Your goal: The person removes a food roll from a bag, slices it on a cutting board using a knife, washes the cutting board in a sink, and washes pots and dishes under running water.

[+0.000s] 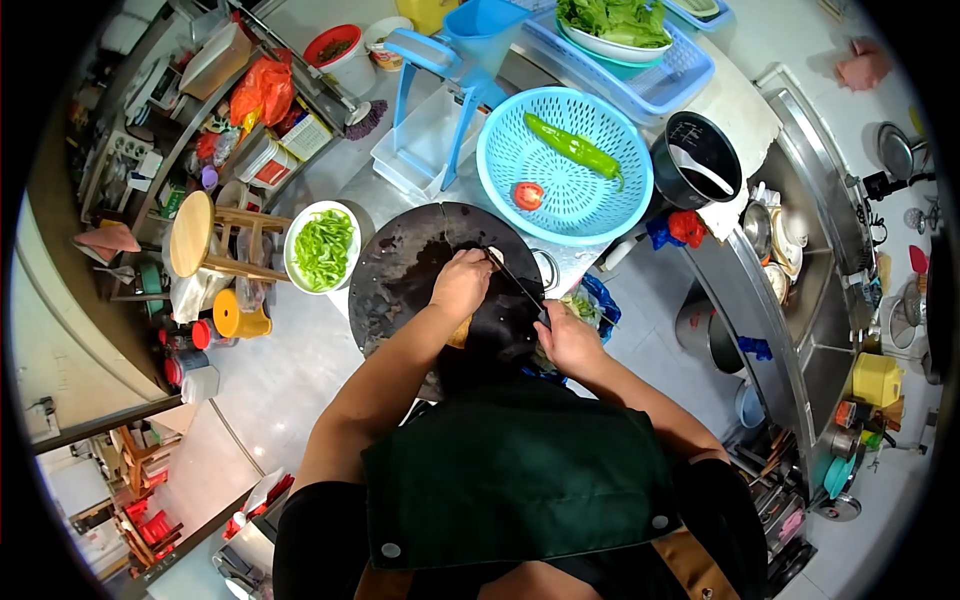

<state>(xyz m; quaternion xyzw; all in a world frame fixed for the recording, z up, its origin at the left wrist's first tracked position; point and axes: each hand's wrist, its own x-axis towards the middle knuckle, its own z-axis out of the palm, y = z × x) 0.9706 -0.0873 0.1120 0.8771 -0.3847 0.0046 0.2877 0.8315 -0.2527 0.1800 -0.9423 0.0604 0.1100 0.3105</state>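
Note:
Over a round dark chopping board [395,265], my right hand [572,342] is wrapped around the handle of a kitchen knife [520,284]. Its dark blade slants up and left to the fingertips of my left hand [462,284]. Those fingers are curled down on the board, pressed on a small whitish piece [496,255] beside the blade; what kind of food it is I cannot make out. Left of the board stands a white bowl [290,250] of sliced green pepper [324,248]. Beyond the board, a blue colander [500,130] holds a long green pepper [572,147] and a cut tomato [528,196].
A black pot [688,135] with a white ladle is right of the colander. Behind are a clear plastic bin [420,140] and a blue basket [690,85] with leafy greens. A wooden stool [193,232] stands left; a metal sink unit [765,330] is right.

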